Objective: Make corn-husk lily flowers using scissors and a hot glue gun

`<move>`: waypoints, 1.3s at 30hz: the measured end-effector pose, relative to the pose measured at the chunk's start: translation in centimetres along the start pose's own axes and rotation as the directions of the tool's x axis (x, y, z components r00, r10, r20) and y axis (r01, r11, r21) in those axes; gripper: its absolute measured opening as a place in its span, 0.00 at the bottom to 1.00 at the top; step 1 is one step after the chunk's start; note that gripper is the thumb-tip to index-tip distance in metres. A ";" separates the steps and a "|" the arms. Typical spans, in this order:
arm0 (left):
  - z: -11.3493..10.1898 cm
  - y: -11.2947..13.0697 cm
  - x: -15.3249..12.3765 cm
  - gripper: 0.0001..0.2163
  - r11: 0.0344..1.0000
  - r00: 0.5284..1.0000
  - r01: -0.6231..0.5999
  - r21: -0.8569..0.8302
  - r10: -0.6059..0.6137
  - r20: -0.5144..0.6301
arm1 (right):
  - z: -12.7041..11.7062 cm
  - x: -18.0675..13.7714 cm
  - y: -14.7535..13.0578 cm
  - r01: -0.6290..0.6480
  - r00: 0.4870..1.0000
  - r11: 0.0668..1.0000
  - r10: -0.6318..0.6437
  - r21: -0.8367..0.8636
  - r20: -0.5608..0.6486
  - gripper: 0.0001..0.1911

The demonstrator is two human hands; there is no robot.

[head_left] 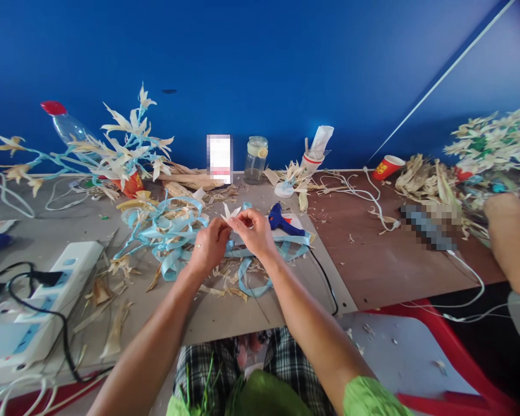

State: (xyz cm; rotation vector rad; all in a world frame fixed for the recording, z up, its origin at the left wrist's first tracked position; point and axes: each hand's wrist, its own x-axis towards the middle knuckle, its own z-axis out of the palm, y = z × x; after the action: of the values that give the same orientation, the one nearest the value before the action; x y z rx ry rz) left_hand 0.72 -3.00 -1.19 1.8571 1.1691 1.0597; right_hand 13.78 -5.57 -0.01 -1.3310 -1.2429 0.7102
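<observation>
Close together above the table, both my hands are at a small pale flower of corn husk (230, 211) with pointed petals. The thumb and fingers of my right hand (256, 231) pinch it from the right side. My left hand (211, 244) is curled with its fingertips pressed together just under the petals; what lies inside them is hidden. Loops of light blue ribbon (169, 231) are spread beneath and left of the hands. To the right, a blue glue gun (281, 221) lies on a white sheet, its black cord running toward the table edge.
Husk flower branches (134, 130) stand in a red cup at left. A white power strip (65, 283) with cords lies at near left. Behind are a glass bottle (256, 162) and a white cup (311, 163). A co-worker's arm (509, 231) reaches in at right near husks (420, 179).
</observation>
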 end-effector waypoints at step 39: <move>0.6 -2.5 -0.1 0.07 0.852 0.955 -0.255 0.456 0.296 -0.018 | 1.1 0.5 1.6 -0.366 0.928 0.869 0.365 0.334 0.068 0.08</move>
State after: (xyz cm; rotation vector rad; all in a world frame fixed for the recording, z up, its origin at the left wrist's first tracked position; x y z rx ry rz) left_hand 0.28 -2.24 -3.64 2.4225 1.3084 1.0984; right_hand 13.33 -4.48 -1.65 -1.2811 -0.8208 1.1424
